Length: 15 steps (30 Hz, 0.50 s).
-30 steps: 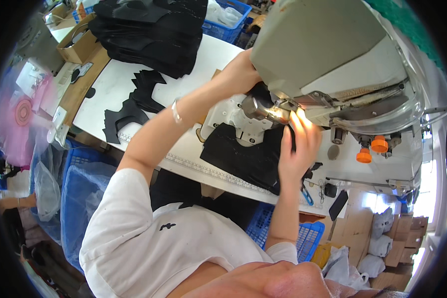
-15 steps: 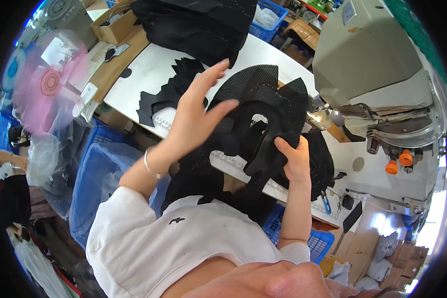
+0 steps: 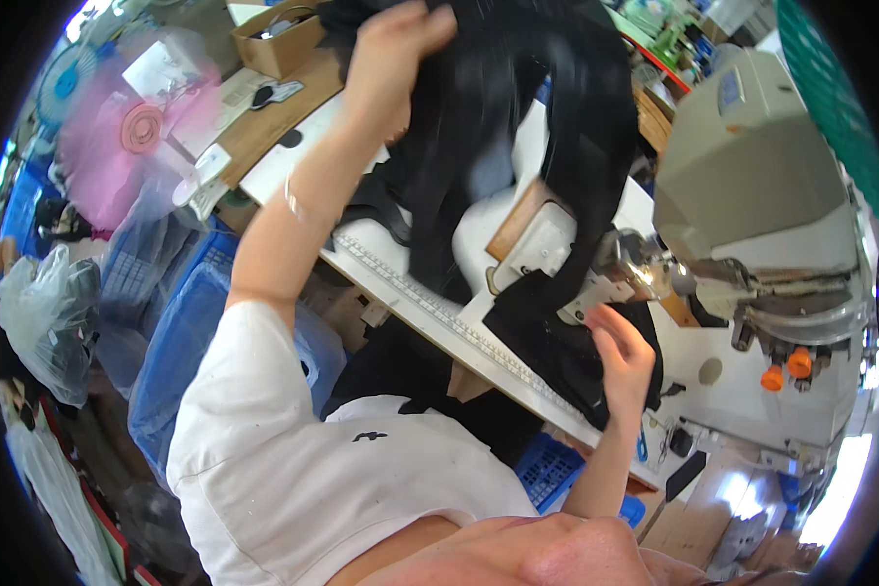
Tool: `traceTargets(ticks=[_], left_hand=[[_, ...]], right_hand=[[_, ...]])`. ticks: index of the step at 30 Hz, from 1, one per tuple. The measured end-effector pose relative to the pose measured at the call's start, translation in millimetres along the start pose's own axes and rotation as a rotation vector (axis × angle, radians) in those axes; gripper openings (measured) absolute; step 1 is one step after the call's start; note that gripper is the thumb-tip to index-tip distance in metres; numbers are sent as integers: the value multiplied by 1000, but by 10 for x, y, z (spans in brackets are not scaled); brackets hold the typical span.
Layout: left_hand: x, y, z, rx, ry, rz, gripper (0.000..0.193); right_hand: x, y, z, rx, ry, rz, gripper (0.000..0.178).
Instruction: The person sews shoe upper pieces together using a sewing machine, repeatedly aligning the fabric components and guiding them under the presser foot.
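My left hand (image 3: 393, 61) is stretched up at the far middle, against a black curved fabric piece (image 3: 586, 107) and other dark material. Motion smears its fingers, so whether it grips the cloth cannot be told. The blurred fabric hangs over the table in a broad arch, with long strips reaching toward the near side. Lower right, my right hand (image 3: 627, 363) has its thumb and fingers apart. Its fingertips lie close to a stack of black pieces (image 3: 537, 327), beside the metal work area of a sewing machine (image 3: 757, 146).
A white table (image 3: 459, 344) carries a ruler strip along its near edge. Left of it stand a pink fan (image 3: 142, 129) and a blue crate lined with plastic (image 3: 181, 332). A cardboard box (image 3: 281, 44) sits at the far left. Orange knobs (image 3: 799, 363) project from the machine.
My left hand has swung up and away, and the black piece has shifted toward the far side. My right hand has come down and right, off that piece.
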<state>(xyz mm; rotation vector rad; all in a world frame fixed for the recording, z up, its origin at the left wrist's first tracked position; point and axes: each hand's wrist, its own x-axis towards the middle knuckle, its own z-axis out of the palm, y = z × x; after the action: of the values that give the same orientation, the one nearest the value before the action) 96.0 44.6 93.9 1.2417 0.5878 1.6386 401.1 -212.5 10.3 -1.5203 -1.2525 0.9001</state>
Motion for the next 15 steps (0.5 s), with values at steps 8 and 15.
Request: traceTargets(ticks=[8,15], left_hand=[[1692,-636,-1049,1249,902,9,29],[181,-652,-987,1539,-368,926,25]], right_hand=[[150,516,-836,-948,223,-22,50],[158,829,-930,-1101,237,155,68]])
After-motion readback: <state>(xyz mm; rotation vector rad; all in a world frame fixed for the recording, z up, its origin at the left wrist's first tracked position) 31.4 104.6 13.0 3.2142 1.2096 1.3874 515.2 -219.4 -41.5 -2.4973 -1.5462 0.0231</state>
